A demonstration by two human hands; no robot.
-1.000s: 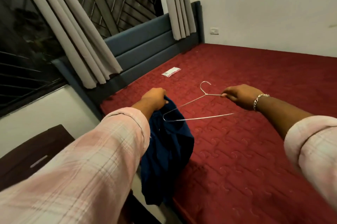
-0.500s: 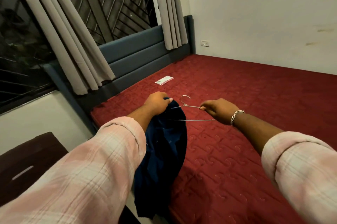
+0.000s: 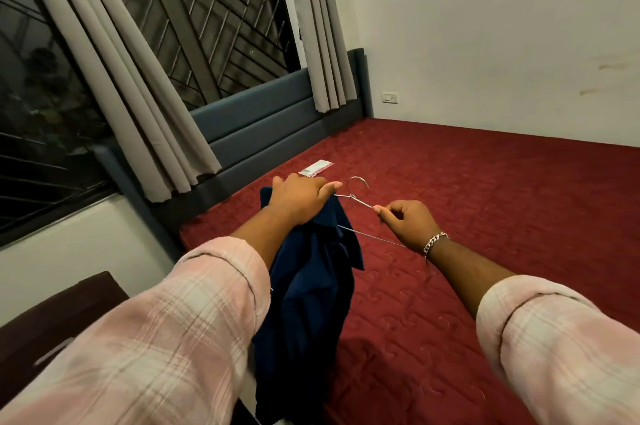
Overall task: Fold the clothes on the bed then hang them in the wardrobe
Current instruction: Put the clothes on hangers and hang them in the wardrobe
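Garment (image 3: 311, 289), dark blue, hanging from left hand (image 3: 299, 197) over the near edge of the bed (image 3: 485, 216); cloth bunched under the palm, lower part drooping past the mattress edge. Left fingers curled over the top of the cloth, gripping it; fingertips reach the neck of a wire hanger (image 3: 356, 197)

Hanger thin, silver, hook pointing up and away, just right of the left fingertips. One arm of the wire runs into the garment, lower bar crosses from cloth toward the right wrist. Right hand (image 3: 407, 225) pinches the hanger's upper arm between thumb and forefinger, other fingers curled in. Chain bracelet (image 3: 435, 242) on right wrist

Both forearms in pink plaid sleeves (image 3: 166, 338), cuffs rolled back

Bed cover dark red, quilted. Small white packet (image 3: 317, 168) lies on it beyond the left hand, near the blue padded headboard (image 3: 263, 123). Grey curtains (image 3: 131, 85) hang over a barred window (image 3: 194, 9). White wall with a socket (image 3: 389, 98) at right. Dark wooden furniture (image 3: 52, 317) at lower left
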